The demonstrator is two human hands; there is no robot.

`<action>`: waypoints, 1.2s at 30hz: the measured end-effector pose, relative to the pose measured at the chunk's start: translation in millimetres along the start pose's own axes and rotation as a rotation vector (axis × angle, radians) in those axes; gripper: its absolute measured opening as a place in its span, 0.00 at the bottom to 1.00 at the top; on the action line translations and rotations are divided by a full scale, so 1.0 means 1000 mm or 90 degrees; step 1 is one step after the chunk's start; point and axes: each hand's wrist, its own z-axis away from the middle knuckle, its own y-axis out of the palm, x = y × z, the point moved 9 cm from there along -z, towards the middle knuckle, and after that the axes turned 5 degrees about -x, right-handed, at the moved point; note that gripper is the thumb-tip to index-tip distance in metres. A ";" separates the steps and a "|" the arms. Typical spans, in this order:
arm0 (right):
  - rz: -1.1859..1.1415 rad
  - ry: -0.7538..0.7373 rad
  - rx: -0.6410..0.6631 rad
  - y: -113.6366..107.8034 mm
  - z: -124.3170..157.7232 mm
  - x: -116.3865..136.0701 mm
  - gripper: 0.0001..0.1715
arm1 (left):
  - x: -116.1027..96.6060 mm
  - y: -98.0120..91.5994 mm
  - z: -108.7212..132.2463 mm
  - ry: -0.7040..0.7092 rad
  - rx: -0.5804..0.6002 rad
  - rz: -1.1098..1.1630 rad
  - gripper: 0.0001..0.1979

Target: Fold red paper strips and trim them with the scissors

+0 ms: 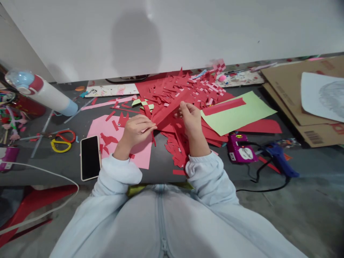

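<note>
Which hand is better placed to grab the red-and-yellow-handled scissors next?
Probably the left hand: it is nearer the scissors, on that side of the dark grey table; the right hand is farther. Both hold one long red paper strip.

The person's left hand (pixel 137 128) and right hand (pixel 191 118) make two, with one red strip (pixel 170 111). The counter (pixel 158 161) carries one phone (pixel 90 157), one pair of scissors (pixel 62 141), one white bottle (pixel 51 95), one glue gun (pixel 281 160) and two purple boxes (pixel 242 148). One green sheet (pixel 233 120), one pink sheet (pixel 142 154), one drawing (pixel 325 95) and at least two cardboard pieces (pixel 285 89) show; red scraps (pixel 166 89) are too many to count.
</note>
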 end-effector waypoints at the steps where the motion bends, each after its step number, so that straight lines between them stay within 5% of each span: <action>1: -0.017 0.016 -0.003 -0.001 -0.001 -0.002 0.29 | 0.000 0.002 0.001 -0.013 0.015 0.017 0.04; 11: -0.108 0.114 0.010 0.002 0.004 -0.009 0.26 | 0.009 0.027 0.009 -0.159 0.196 0.066 0.11; 19: -0.171 0.199 0.106 0.015 0.015 -0.011 0.28 | 0.016 0.012 0.003 -0.182 0.124 0.028 0.15; 24: -0.107 0.260 0.291 0.042 0.039 -0.011 0.21 | 0.045 0.003 0.012 -0.379 0.042 0.005 0.19; 30: -0.029 0.279 0.502 0.071 0.073 -0.013 0.18 | 0.067 0.018 0.032 -0.649 -0.008 0.293 0.26; 36: -0.008 0.266 0.579 0.080 0.084 -0.017 0.19 | 0.067 0.020 0.036 -0.727 -0.009 0.344 0.23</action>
